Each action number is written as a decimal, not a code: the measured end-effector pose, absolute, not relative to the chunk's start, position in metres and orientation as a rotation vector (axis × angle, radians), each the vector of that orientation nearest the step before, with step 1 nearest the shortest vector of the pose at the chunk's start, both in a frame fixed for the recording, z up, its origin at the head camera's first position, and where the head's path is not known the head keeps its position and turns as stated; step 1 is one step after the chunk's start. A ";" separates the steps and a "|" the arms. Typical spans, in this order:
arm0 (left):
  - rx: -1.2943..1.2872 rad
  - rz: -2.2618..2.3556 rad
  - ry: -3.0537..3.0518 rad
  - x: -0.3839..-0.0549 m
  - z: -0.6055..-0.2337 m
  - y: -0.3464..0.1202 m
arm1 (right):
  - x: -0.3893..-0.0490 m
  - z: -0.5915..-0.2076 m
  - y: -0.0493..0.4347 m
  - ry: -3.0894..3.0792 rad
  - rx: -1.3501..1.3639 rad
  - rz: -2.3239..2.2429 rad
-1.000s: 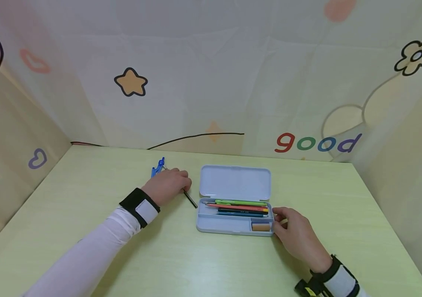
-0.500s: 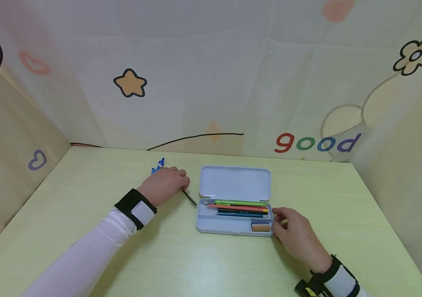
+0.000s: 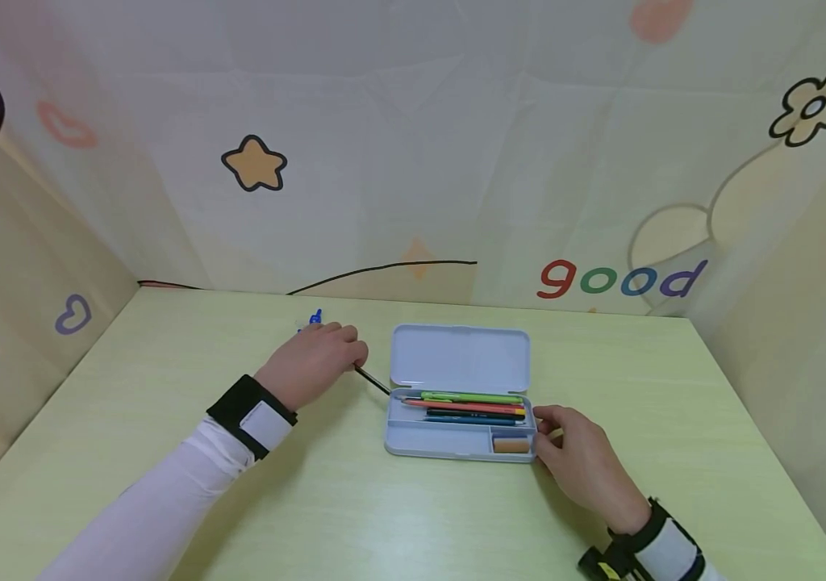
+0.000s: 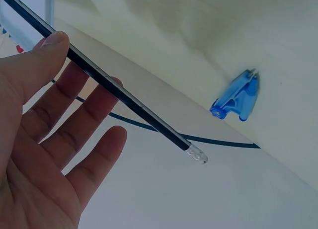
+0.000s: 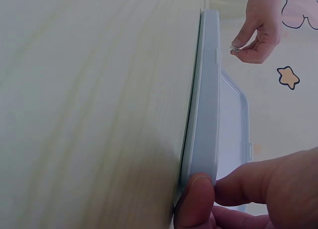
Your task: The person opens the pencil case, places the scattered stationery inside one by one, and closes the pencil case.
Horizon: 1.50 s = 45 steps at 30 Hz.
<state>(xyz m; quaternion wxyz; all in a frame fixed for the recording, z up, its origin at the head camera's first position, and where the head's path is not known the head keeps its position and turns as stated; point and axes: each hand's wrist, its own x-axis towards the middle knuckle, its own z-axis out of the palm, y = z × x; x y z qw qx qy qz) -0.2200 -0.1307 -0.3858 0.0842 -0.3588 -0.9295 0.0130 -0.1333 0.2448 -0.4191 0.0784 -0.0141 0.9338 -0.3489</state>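
My left hand (image 3: 314, 363) pinches a black pencil with a silver stripe (image 4: 124, 97) between thumb and fingers, above the table. Its end away from the case has a clear tip; the other end points at the case's left edge. The pale blue pencil case (image 3: 436, 437) lies with its lid (image 3: 460, 355) raised. Inside are a green pen (image 3: 471, 398), a reddish pencil (image 3: 456, 405), dark pencils (image 3: 474, 417) and a tan-and-white eraser (image 3: 511, 445) in a small compartment. My right hand (image 3: 583, 468) grips the case's right end between thumb and fingers.
A small blue compass-like drawing tool (image 4: 238, 95) lies on the table beyond my left hand, partly hidden in the head view. A printed cloth backdrop (image 3: 384, 161) stands behind the light wooden table (image 3: 348, 516) and along its sides.
My left hand has drawn slightly left and nearer with the pencil, whose right end has risen to the case's edge. The blue tool is more covered. The right hand and case stay put.
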 end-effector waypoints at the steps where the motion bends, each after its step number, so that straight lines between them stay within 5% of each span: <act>1: -1.069 0.043 -2.770 -0.218 -0.384 -0.130 | -0.133 -0.419 0.245 2.793 -0.042 -1.047; 45: -1.150 0.068 -2.574 -0.181 -0.357 -0.073 | -0.134 -0.419 0.245 2.790 -0.040 -1.033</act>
